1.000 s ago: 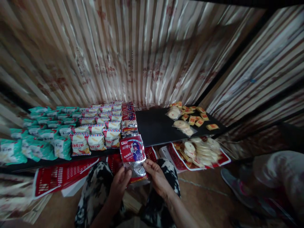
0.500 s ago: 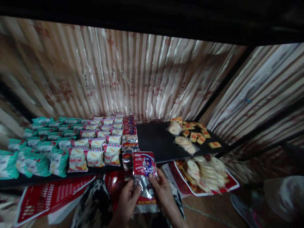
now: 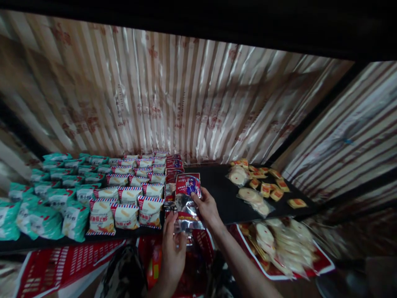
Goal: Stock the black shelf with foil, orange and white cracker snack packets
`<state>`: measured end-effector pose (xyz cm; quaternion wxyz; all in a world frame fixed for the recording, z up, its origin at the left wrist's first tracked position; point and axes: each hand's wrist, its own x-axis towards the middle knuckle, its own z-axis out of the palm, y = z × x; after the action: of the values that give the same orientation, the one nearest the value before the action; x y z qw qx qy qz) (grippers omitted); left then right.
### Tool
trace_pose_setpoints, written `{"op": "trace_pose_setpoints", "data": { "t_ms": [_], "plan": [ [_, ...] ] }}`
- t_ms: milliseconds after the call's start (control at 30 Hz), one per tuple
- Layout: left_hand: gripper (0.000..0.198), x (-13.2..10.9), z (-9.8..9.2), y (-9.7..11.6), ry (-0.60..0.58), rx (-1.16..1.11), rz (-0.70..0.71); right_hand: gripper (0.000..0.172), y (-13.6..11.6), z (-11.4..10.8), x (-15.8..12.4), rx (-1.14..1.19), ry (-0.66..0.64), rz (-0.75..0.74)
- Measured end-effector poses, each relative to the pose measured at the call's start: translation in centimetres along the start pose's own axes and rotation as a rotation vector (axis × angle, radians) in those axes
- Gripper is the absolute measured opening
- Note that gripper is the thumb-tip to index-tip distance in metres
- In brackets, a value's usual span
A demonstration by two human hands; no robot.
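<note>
The right hand (image 3: 207,207), near the centre of the frame, pinches the right edge of a red-and-silver packet (image 3: 186,205), thumb on its printed front. Just below, the left hand (image 3: 174,248) has thumb and fingers parted by the packet's lower left corner (whether it grips anything, I cannot tell). The packet has come up from below the front edge of the black shelf (image 3: 225,196) and now overlaps it, apparently reaching the column of matching packets (image 3: 174,160), beside white bags (image 3: 126,216). Most of that column's front is hidden; the red basket (image 3: 201,240) beneath is too dark to read, and teal bags (image 3: 46,221) run off the left edge.
</note>
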<state>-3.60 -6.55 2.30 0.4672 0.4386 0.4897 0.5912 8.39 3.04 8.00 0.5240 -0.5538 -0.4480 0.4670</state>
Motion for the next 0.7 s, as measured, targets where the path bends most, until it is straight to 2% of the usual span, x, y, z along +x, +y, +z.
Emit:
{"op": "trace_pose_setpoints", "data": {
  "t_ms": [133,233,367,567,700],
  "plan": [
    [0.041,1.4,-0.1,-1.3,-0.006,-0.003,-0.012,0.035,0.0,1.0,2.0,-0.304,0.010,-0.084],
    [0.042,2.0,0.1,-1.4,0.053,-0.015,-0.043,0.031,-0.7,1.6,2.6,-0.552,0.015,-0.094],
    [0.044,2.2,0.2,-0.9,0.088,-0.026,-0.103,0.037,-1.6,2.4,3.1,-0.814,0.023,-0.053],
    [0.047,2.1,-0.7,-1.6,0.035,-0.045,-0.134,0.056,-1.8,3.4,3.5,-0.940,-0.006,-0.037],
    [0.044,1.9,-1.0,-2.1,0.047,-0.018,-0.070,0.053,-1.4,3.7,3.8,-0.975,-0.034,-0.086]
  ]
}}
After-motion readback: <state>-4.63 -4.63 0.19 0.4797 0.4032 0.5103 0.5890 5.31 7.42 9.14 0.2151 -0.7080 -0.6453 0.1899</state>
